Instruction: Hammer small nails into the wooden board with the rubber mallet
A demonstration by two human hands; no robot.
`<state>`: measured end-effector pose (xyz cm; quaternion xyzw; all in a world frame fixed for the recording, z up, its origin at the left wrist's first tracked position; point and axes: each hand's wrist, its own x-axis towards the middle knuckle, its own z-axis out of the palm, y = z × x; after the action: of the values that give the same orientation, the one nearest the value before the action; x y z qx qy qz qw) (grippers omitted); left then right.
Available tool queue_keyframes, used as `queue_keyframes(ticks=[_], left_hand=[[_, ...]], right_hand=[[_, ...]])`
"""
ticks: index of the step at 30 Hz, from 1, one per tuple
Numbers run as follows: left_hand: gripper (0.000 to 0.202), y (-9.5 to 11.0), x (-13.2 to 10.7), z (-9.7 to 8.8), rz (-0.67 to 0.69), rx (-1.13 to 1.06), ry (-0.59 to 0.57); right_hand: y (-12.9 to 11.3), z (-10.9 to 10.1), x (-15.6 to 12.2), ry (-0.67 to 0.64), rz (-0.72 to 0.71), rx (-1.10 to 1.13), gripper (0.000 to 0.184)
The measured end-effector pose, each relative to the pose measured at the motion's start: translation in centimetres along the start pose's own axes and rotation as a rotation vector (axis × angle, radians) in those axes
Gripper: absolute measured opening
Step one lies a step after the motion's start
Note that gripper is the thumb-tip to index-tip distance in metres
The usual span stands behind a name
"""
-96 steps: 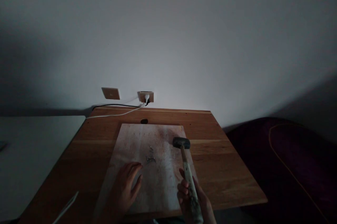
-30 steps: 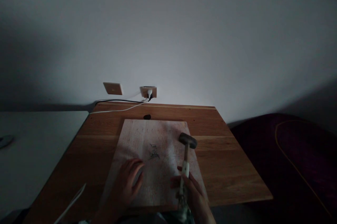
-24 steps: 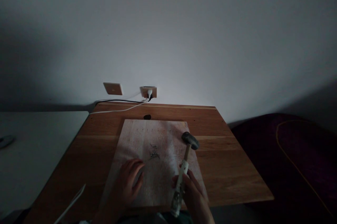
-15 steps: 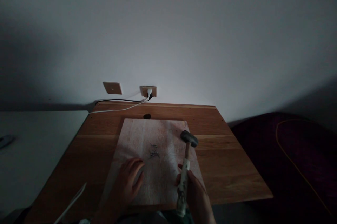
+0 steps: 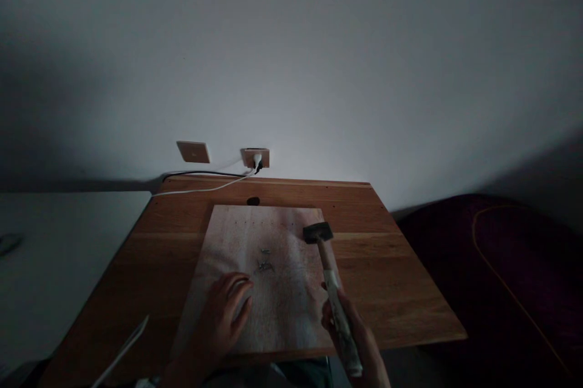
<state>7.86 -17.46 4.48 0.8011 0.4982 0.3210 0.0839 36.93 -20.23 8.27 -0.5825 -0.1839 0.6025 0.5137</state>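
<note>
A hammer (image 5: 337, 309) with a dark head and a pale wrapped handle is gripped in my right hand (image 5: 353, 327). Its head hangs over the right part of a pale wooden board (image 5: 282, 315). On the board's left front part lies my left hand (image 5: 226, 309), its fingers curved and its thumb apart, with nothing visible in it. A small pile of nails (image 5: 264, 266) sits just beyond those fingers, mid-board. A row of small dark marks, too small to make out, runs along the board's far side.
The board lies on a brown wooden table (image 5: 392, 291) against the wall. White and black cables run from a wall socket (image 5: 256, 158) along the table's back left. A thin white strip (image 5: 122, 348) is at the front left. A dark purple piece of furniture (image 5: 455, 254) stands right.
My right hand has shifted right and turned the hammer, so its handle now slants down to the right and its head sits slightly further left. My left hand has barely moved.
</note>
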Motion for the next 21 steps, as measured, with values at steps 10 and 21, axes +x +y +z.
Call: queue_keyframes(ticks=[10, 21], left_hand=[[0.024, 0.1, -0.1, -0.4, 0.022, -0.009, -0.001], [0.024, 0.4, -0.4, -0.7, -0.004, 0.000, 0.014]], right_hand=[[1.5, 1.4, -0.1, -0.180, 0.044, -0.304, 0.086], [2.3, 2.0, -0.3, -0.295, 0.149, -0.209, 0.079]])
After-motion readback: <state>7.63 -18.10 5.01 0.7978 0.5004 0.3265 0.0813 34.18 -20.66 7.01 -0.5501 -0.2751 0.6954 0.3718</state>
